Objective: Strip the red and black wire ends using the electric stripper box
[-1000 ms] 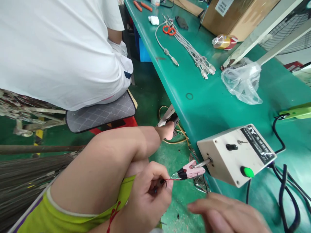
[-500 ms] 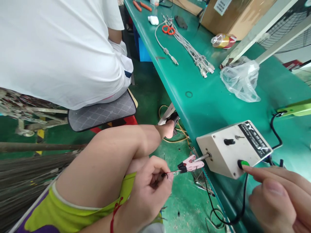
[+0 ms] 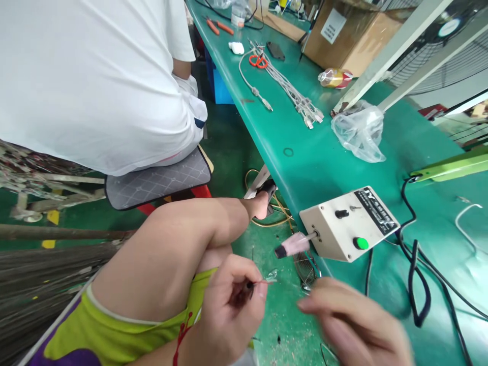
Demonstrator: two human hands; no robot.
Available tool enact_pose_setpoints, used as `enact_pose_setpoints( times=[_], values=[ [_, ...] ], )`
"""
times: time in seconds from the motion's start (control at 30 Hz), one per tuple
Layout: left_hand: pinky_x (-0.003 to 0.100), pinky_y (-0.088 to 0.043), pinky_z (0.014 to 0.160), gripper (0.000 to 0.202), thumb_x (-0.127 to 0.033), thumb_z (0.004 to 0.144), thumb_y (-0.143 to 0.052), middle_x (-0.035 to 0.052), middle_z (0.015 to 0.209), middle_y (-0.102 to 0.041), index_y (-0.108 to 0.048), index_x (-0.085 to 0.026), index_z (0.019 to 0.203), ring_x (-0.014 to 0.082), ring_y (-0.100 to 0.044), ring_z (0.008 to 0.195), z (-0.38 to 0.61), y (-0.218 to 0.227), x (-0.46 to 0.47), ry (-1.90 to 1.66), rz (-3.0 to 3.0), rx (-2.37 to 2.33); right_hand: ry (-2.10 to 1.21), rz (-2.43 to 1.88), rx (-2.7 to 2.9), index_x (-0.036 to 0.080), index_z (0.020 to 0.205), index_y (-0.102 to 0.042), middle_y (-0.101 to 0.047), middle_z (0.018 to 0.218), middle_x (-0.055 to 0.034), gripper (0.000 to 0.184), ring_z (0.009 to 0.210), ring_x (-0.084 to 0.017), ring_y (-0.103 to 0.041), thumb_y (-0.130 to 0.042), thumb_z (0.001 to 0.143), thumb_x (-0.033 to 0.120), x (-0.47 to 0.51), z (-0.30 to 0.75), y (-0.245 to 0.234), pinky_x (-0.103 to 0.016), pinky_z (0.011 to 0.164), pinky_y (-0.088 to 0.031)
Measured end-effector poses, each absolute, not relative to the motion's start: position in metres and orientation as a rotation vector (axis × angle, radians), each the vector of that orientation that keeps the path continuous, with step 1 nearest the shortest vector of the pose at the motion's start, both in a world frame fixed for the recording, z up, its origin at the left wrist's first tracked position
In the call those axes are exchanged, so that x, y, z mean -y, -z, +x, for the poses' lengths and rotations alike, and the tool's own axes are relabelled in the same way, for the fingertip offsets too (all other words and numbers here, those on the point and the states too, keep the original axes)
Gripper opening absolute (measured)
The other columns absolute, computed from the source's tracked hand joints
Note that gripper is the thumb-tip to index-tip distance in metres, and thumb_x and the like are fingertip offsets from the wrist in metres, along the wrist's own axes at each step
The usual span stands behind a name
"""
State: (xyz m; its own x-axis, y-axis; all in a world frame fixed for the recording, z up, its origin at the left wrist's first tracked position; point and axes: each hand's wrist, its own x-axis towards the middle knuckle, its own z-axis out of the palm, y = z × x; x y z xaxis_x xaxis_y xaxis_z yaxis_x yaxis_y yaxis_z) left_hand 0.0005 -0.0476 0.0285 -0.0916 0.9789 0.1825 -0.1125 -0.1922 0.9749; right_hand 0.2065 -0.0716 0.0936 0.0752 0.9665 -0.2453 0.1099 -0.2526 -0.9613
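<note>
My left hand (image 3: 233,300) is pinched shut on a thin red wire (image 3: 263,281) whose end points right, just below and left of the pink clip (image 3: 293,245). The clip sticks out on a metal shaft from the left face of a beige control box (image 3: 345,229) with a black knob and a green button (image 3: 360,243), standing at the bench's near edge. The wire is clear of the clip. My right hand (image 3: 353,325) is blurred, low and right of the wire, below the box, fingers stretched toward the left and holding nothing I can see.
The green bench (image 3: 305,147) carries black cables (image 3: 419,284), a clear plastic bag (image 3: 360,133), grey leads with plugs (image 3: 301,101), orange scissors (image 3: 258,61), a crushed bottle (image 3: 335,78) and a cardboard box (image 3: 343,30). A person in a white shirt (image 3: 95,76) sits on a cushioned stool (image 3: 156,179) at left. My bare knee (image 3: 183,239) is raised.
My right hand left the green button and swung down and left toward the wire. My left hand drew the red wire out of the pink clip, which now looks closed.
</note>
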Motion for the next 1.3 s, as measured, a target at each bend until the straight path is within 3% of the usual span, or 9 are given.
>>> enact_pose_setpoints(
  times=[0.1,0.4,0.63,0.77,0.9,1.07,1.17,1.23,1.3],
  values=[
    [0.022,-0.057,0.055,0.022,-0.010,0.095,-0.072,-0.0031,0.075,-0.071,-0.068,-0.031,0.099,0.0143,-0.066,0.055,0.000,-0.034,0.055,-1.460,1.388,-1.069,-1.472,-1.469,0.970,0.030,0.100,-0.093,-0.067,0.069,-0.0028,0.029,0.062,-0.018,-0.055,-0.095,0.092,0.058,0.075,0.174,-0.083,-0.032,0.061,-0.045],
    [0.020,-0.056,0.055,0.026,-0.005,0.095,-0.067,-0.0017,0.077,-0.075,-0.065,-0.029,0.104,0.0144,-0.070,0.056,0.006,-0.032,0.055,-1.374,1.522,-0.999,-1.662,-1.336,0.865,0.025,0.090,-0.090,-0.067,0.074,-0.0007,0.023,0.070,-0.016,-0.054,-0.101,0.090,0.046,0.052,0.184,-0.079,-0.027,0.067,-0.045],
    [0.020,-0.060,0.058,0.025,-0.007,0.094,-0.070,-0.0003,0.079,-0.079,-0.071,-0.029,0.107,0.0149,-0.071,0.056,0.003,-0.028,0.053,-1.389,1.515,-0.966,-1.790,-1.354,0.748,0.023,0.084,-0.091,-0.061,0.063,0.0036,0.023,0.059,-0.010,-0.040,-0.107,0.081,0.038,0.045,0.184,-0.081,-0.025,0.057,-0.033],
    [0.019,-0.060,0.058,0.024,-0.005,0.092,-0.069,-0.0015,0.073,-0.076,-0.070,-0.028,0.100,0.0144,-0.070,0.054,0.005,-0.033,0.048,-1.374,1.509,-0.912,-1.791,-1.360,0.743,0.022,0.085,-0.091,-0.061,0.063,0.0031,0.028,0.058,-0.011,-0.039,-0.106,0.082,0.044,0.045,0.184,-0.078,-0.026,0.056,-0.032],
    [0.015,-0.050,0.049,0.025,-0.002,0.087,-0.067,-0.0036,0.068,-0.071,-0.068,-0.026,0.095,0.0106,-0.062,0.047,0.008,-0.037,0.046,-1.360,1.471,-0.914,-1.793,-1.363,0.759,0.021,0.086,-0.090,-0.062,0.065,0.0026,0.033,0.059,-0.012,-0.040,-0.105,0.083,0.051,0.043,0.185,-0.076,-0.027,0.057,-0.032],
    [0.016,-0.051,0.049,0.026,-0.003,0.092,-0.066,-0.0053,0.068,-0.070,-0.067,-0.028,0.099,0.0102,-0.062,0.047,0.005,-0.027,0.046,-1.333,1.371,-0.917,-1.699,-1.396,0.748,0.022,0.085,-0.085,-0.058,0.067,0.0020,0.043,0.067,-0.016,-0.045,-0.086,0.101,0.062,0.035,0.187,-0.076,-0.029,0.067,-0.039],
    [0.016,-0.051,0.049,0.024,-0.004,0.098,-0.066,-0.0057,0.064,-0.069,-0.067,-0.028,0.104,0.0114,-0.064,0.046,0.001,-0.023,0.043,-1.324,1.325,-0.938,-1.736,-1.326,0.593,0.027,0.108,-0.088,-0.070,0.094,-0.0012,0.025,0.085,-0.019,-0.054,-0.089,0.100,0.051,0.031,0.187,-0.073,-0.028,0.081,-0.048],
    [0.016,-0.054,0.051,0.023,-0.004,0.099,-0.066,-0.0045,0.066,-0.072,-0.067,-0.027,0.103,0.0123,-0.068,0.049,-0.001,-0.023,0.039,-1.358,1.304,-0.979,-1.760,-1.259,0.487,0.033,0.136,-0.085,-0.072,0.105,-0.0017,0.041,0.091,-0.019,-0.055,-0.093,0.098,0.046,0.029,0.186,-0.070,-0.026,0.085,-0.050],
    [0.016,-0.056,0.052,0.021,-0.005,0.100,-0.066,-0.0036,0.066,-0.073,-0.067,-0.026,0.099,0.0125,-0.069,0.050,-0.001,-0.026,0.035,-1.365,1.271,-1.033,-1.767,-1.209,0.423,0.031,0.143,-0.083,-0.071,0.107,-0.0040,0.049,0.089,-0.019,-0.054,-0.093,0.098,0.047,0.028,0.185,-0.068,-0.026,0.081,-0.052]
  ],
)
